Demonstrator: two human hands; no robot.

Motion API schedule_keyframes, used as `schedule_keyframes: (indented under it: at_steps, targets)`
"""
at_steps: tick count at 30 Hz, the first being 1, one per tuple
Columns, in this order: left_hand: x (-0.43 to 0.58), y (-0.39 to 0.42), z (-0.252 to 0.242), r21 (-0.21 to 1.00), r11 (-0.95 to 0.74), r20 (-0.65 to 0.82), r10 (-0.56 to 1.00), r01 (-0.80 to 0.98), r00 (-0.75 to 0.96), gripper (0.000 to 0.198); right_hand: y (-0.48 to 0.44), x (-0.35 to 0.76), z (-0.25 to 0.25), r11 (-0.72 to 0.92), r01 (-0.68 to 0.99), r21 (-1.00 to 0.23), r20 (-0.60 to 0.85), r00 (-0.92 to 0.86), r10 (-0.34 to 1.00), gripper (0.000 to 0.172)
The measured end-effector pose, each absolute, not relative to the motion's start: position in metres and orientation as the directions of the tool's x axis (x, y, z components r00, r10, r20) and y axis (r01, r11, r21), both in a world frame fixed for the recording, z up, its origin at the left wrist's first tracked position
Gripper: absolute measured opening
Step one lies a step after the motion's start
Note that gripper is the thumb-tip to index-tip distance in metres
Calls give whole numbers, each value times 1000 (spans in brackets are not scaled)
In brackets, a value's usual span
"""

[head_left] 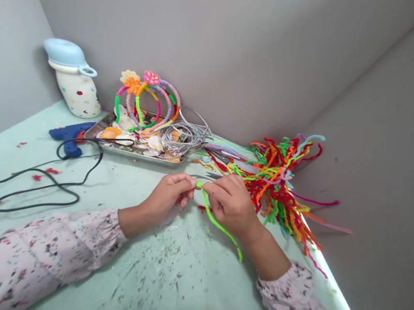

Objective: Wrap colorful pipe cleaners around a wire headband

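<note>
Both hands meet over the middle of the table, pinching a bright green pipe cleaner point(223, 228). My left hand point(169, 193) closes thumb and fingers on its short left part, where the green looks wound or bunched. Close beside it, my right hand point(233, 203) grips the same pipe cleaner, and its loose tail hangs down to the right below the fingers. Whether a thin core lies inside the green part is hidden by the fingertips. Just behind the hands lie dark pointed blades point(213, 176), partly covered by my right hand.
A metal tray point(132, 154) holds flower-topped headbands point(149, 96), coiled grey wire point(184, 138) and scraps. Right of it spreads a heap of coloured pipe cleaners point(285, 183). At left are a blue glue gun point(70, 136), its looping black cord point(31, 175) and a white bottle point(78, 90).
</note>
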State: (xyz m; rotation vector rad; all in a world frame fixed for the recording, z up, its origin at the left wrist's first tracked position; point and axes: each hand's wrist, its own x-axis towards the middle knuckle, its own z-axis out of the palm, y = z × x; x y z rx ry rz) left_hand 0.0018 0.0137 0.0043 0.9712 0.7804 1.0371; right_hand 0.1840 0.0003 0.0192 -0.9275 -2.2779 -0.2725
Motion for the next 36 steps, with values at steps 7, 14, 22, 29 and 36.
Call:
schedule_keyframes:
  at_steps: [7, 14, 22, 29, 36]
  targets:
    - [0, 15, 3, 928, 165, -47, 942, -335, 334, 20, 0, 188, 17, 732, 680, 40, 655, -571, 495, 25]
    - [0, 16, 4, 932, 157, -38, 939, -328, 341, 20, 0, 186, 18, 743, 663, 90, 678, -587, 442, 23]
    - [1, 16, 2, 924, 172, -52, 942, -342, 332, 18, -1, 184, 21, 752, 656, 60, 661, -591, 462, 21]
    - [-1, 16, 1, 938, 124, -10, 942, -324, 334, 17, 3, 184, 13, 756, 639, -142, 733, -445, 514, 18]
    - [-3, 18, 0, 957, 93, 8, 939, -275, 344, 23, 2, 184, 8, 726, 661, -192, 729, -399, 556, 11]
